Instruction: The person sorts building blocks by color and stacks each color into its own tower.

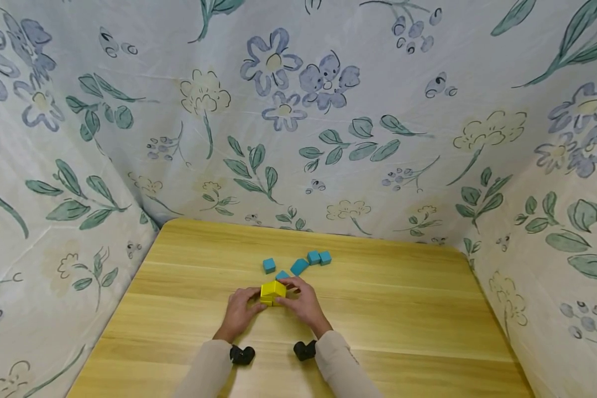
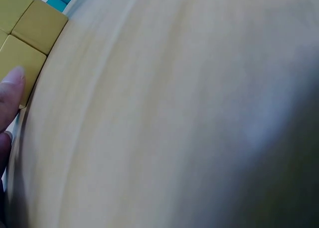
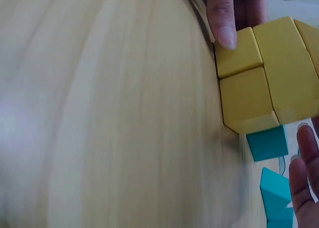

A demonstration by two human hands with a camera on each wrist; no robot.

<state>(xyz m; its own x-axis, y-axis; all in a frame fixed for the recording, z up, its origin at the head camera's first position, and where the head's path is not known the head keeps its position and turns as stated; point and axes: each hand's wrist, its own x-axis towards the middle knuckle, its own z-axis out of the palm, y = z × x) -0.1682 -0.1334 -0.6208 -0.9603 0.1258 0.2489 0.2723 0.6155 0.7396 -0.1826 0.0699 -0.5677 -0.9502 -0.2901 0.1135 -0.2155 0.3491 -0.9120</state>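
A: What sits between the two hands?

B: A bunch of yellow blocks (image 1: pixel 272 291) pushed together; it rests on the wooden table (image 1: pixel 403 320), right between the hands; in the right wrist view you can see the lines where the yellow blocks (image 3: pixel 264 81) meet.

A: What is the left hand doing?

B: The left hand (image 1: pixel 240 313) holds the bunch on its own side; its fingers curl onto the blocks; in the left wrist view a fingertip (image 2: pixel 12 86) presses a yellow block (image 2: pixel 22 58).

A: And the right hand?

B: The right hand (image 1: pixel 302 302) holds the other side; its fingers bend over the top of the bunch; so both hands hold the yellow blocks.

A: What is close by?

B: Blue blocks; one blue block (image 1: pixel 282 275) is just past the fingers, touching the yellow bunch or almost, I cannot tell which; a little farther out is another blue block (image 1: pixel 269 265); past the right hand lie a tilted blue block (image 1: pixel 299 267) and two blue blocks side by side (image 1: pixel 319 257).

A: And around it all?

B: A flowery cloth (image 1: pixel 298 110) stands behind and at both sides of the table; light sleeves (image 1: pixel 343 367) cover both arms; a small black wrist camera (image 1: pixel 242 355) sits by each wrist.
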